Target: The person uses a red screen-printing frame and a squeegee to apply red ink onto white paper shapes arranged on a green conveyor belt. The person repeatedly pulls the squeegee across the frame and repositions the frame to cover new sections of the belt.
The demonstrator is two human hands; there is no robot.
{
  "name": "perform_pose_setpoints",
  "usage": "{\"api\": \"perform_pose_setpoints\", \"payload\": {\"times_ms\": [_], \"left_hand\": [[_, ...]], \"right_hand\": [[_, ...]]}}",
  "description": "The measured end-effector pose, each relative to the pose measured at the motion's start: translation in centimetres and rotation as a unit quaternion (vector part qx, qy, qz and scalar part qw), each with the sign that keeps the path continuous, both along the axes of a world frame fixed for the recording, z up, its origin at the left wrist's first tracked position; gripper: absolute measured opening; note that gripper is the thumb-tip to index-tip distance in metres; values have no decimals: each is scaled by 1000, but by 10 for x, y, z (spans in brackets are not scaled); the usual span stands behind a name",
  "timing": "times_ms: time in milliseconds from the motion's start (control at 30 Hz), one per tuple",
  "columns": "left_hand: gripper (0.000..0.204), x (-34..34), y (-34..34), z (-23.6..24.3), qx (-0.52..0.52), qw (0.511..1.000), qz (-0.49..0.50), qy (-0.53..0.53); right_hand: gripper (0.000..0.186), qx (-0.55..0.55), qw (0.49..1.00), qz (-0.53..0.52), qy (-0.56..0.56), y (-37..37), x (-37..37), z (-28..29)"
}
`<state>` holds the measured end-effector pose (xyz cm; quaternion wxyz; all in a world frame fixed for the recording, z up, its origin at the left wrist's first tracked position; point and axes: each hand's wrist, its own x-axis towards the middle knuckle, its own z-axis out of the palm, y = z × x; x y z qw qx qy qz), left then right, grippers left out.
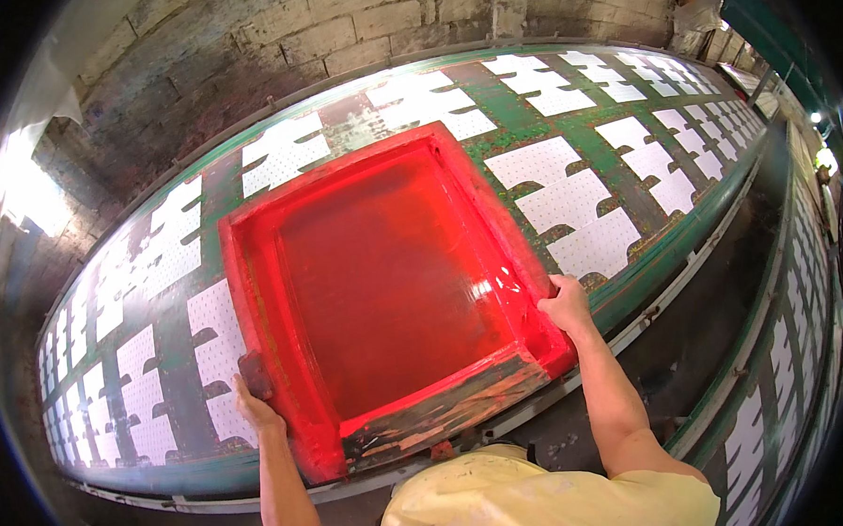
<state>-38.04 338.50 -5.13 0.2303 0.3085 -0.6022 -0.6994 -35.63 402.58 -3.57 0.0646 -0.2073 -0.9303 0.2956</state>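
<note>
A red-coated screen frame (394,274), smeared with red ink and with worn dark wood along its near side, lies over the long green printing table (611,288). My left hand (256,402) is at the frame's left side, its fingers closed on a dark red block or handle (254,371) there. My right hand (566,304) grips the right side of the frame near its near corner, thumb and fingers on the red edge. White dotted cut pieces (590,237) lie in pairs and rows on the table on both sides of the frame.
A concrete block wall (373,21) runs behind the table. At the right, beyond a dark gap with metal rails (685,270), a second table holds rows of white pieces (783,360). Bright daylight comes in at the left, and small lamps (823,158) shine at the right.
</note>
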Motion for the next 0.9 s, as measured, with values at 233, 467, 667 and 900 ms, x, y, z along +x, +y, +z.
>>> {"api": "perform_pose_setpoints", "payload": {"times_ms": [233, 467, 667, 900], "left_hand": [[52, 0, 51, 0, 8, 1000, -25, 14], [48, -2, 58, -3, -43, 998, -26, -49], [44, -7, 62, -16, -58, 997, -28, -48], [59, -8, 64, -24, -204, 971, -20, -124]], "right_hand": [[49, -40, 999, 11, 6, 51, -4, -8], [52, -40, 999, 23, 19, 61, -1, -11], [52, 193, 964, 131, 127, 6, 31, 21], [45, 46, 830, 551, 71, -93, 94, 57]]}}
